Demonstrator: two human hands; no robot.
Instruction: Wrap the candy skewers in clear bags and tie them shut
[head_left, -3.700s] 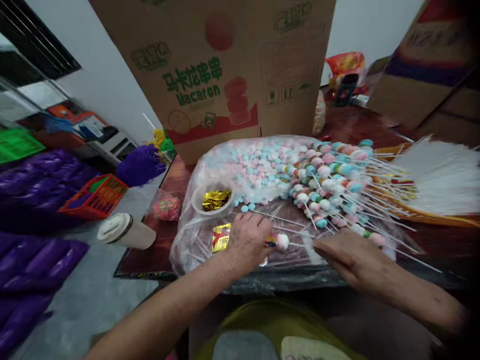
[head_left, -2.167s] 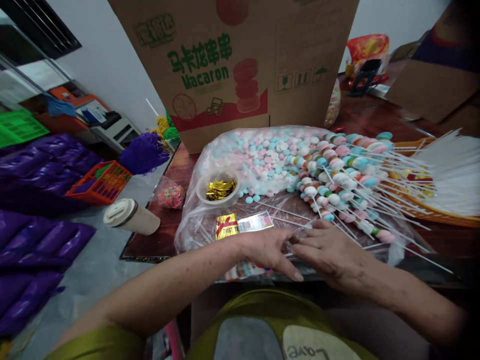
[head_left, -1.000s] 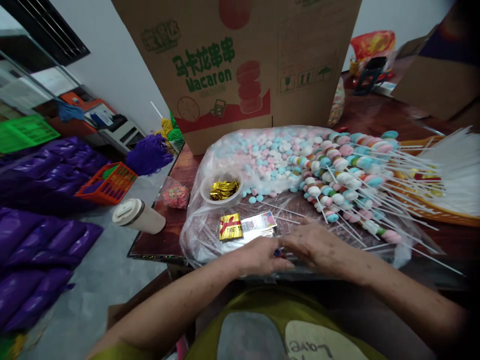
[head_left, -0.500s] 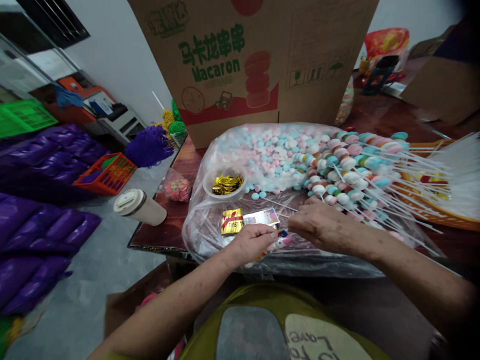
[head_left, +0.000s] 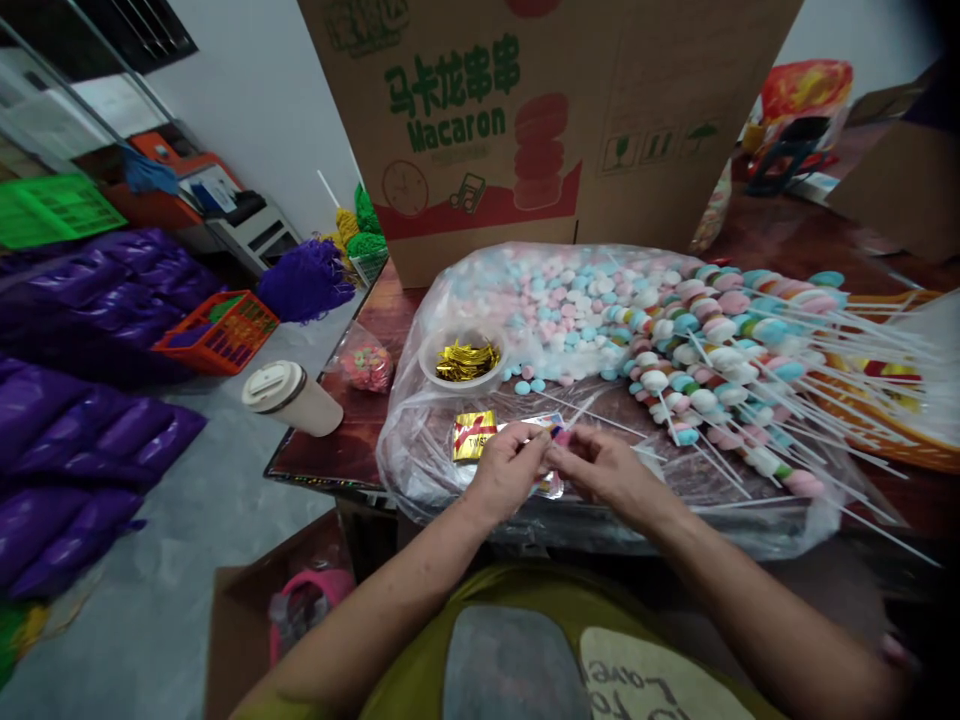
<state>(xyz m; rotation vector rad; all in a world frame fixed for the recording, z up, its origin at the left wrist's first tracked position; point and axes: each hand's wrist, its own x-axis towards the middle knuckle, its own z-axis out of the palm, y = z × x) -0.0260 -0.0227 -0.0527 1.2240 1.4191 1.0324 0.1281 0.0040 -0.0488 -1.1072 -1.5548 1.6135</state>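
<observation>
My left hand (head_left: 508, 468) and my right hand (head_left: 600, 466) meet over the near edge of the plastic sheet. Both are closed, thumbs and fingers pinching a small printed wrapper (head_left: 561, 436) with blue and pink on it. Fingers hide most of the wrapper, so its contents cannot be made out. Just behind my left hand lies a gold twist-tie packet (head_left: 474, 437) with a red ribbon print. To the right of my hands is a pile of marshmallow skewers (head_left: 720, 360) in pink, white and blue, with white sticks pointing right.
A white bowl (head_left: 429, 372) holds gold twist ties. Loose marshmallows (head_left: 559, 300) fill a clear bag before a large Macaron carton (head_left: 480, 200). At left stand a beige cup (head_left: 307, 400) and a bag of pink sweets (head_left: 367, 368). An orange basket (head_left: 922, 445) is at right.
My right hand has moved left and down from the skewer pile to join my left hand at the wrapper. The view has shifted, so the table's things appear slightly further right.
</observation>
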